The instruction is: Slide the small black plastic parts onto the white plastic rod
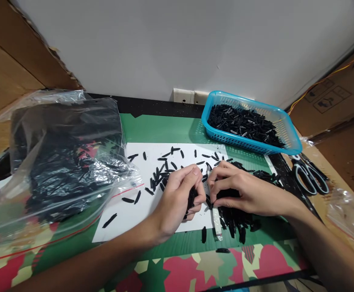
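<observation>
My left hand [181, 190] is curled closed around a bunch of small black elongated pieces [191, 202], which show between thumb and fingers. Just to its right, my right hand [233, 186] has thumb and fingertips pinched together on a dark piece at the top of a white wrapped strip [217, 224]; the fingers partly hide it. Beneath my right palm lies a dense heap of black pieces [233, 221]. More loose black pieces [157, 176] are scattered over a white paper sheet [119, 221].
A blue basket [244, 140] of black pieces stands at the back right. Scissors [309, 174] and a small clear bag [347, 213] lie at the right. On the left is a large clear zip bag [70, 174] with black contents. A wall [165, 44] rises behind the green-covered table [158, 127].
</observation>
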The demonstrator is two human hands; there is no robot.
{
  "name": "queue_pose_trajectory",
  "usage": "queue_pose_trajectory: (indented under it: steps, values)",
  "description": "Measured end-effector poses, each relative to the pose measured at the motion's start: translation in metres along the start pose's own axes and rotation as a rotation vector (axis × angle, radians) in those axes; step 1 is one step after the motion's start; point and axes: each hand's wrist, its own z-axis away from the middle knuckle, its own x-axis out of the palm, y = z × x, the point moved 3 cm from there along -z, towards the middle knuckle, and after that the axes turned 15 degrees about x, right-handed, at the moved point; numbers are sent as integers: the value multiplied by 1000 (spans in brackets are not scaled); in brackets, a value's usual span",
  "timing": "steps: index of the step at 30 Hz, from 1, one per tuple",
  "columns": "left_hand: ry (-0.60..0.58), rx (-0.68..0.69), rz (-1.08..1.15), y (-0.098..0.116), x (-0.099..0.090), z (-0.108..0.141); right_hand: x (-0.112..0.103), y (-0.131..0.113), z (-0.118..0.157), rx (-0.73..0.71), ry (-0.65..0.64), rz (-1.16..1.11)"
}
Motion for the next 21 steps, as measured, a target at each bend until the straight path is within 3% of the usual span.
queue_pose_trajectory:
  steps: [5, 10, 14, 21]
  values:
    - [-89, -22, -77, -4, 0, 4, -9, 3, 2, 34, 213, -284]
    - [-187, -1, -155, -5, 2, 7, -8, 5, 4, -24, 418, -361]
    - [-163, 9, -140, -1, 3, 7, -3, 5, 3, -88, 445, -386]
    - [-147, 23, -134, 1, 4, 7, -3, 4, -1, -32, 464, -436]
